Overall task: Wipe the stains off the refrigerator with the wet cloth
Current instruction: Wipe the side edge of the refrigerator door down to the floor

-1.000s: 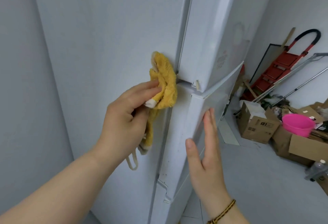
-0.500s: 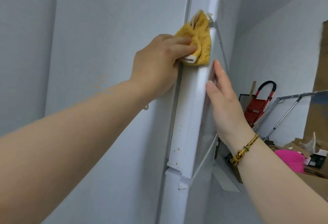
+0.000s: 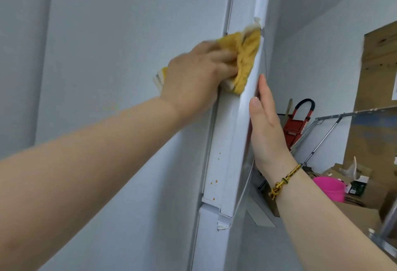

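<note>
Wet cloth [image 3: 247,60], judged soft, light and limp, is held bunched in the curled fingers of the left hand [image 3: 193,77] and pressed high on the door edge of the refrigerator [image 3: 227,141], above orange stains [image 3: 214,181], while the door front is touched by the flat, straight-fingered right hand [image 3: 266,124].

Cloth [image 3: 247,55] in the left hand [image 3: 193,81]: fuzzy yellow terry, pale hem. Fridge [image 3: 227,141] edge under the grip: smooth white, faint sheen. Boxes [image 3: 354,210] right of it: matt cardboard.
</note>
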`<state>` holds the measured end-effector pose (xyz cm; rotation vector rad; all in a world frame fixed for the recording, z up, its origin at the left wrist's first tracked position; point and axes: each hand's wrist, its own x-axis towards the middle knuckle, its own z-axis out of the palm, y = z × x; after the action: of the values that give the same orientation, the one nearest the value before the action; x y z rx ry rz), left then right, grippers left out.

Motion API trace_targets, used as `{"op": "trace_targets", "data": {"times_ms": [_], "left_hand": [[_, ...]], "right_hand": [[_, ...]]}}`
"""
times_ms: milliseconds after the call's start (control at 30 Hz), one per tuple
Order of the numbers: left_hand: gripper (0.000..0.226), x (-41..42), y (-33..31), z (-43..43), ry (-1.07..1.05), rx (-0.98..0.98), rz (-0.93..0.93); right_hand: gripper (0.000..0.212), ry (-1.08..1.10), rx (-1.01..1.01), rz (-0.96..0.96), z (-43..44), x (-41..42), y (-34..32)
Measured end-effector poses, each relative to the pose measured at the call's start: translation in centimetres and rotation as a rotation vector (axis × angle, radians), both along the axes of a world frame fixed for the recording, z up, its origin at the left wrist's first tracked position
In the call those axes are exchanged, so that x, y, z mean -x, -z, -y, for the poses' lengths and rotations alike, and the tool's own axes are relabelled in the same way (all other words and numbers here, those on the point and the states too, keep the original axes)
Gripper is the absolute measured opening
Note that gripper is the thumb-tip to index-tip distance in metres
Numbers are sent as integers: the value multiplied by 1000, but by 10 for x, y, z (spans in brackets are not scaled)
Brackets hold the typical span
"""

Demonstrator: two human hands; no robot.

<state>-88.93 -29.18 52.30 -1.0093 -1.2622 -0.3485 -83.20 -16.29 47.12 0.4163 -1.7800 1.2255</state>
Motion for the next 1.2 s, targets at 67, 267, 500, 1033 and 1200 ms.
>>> {"op": "trace_targets", "data": {"times_ms": [67, 267, 500, 1033, 1200], "left_hand": [[28, 9, 44, 0, 41, 6, -41], [35, 20, 49, 9, 38, 69, -84], [41, 10, 42, -14, 104, -113, 76], [27, 22, 101, -3, 148, 38, 41], [46, 24, 137, 20, 129, 286, 19]], "right_hand": [[47, 12, 13, -11, 2, 3, 0], [47, 53, -15, -17, 4, 4, 1], [48, 44, -42, -16, -1, 3, 1], [52, 51, -76, -7, -2, 5, 0], [55, 72, -98, 3, 3, 2, 0]]}}
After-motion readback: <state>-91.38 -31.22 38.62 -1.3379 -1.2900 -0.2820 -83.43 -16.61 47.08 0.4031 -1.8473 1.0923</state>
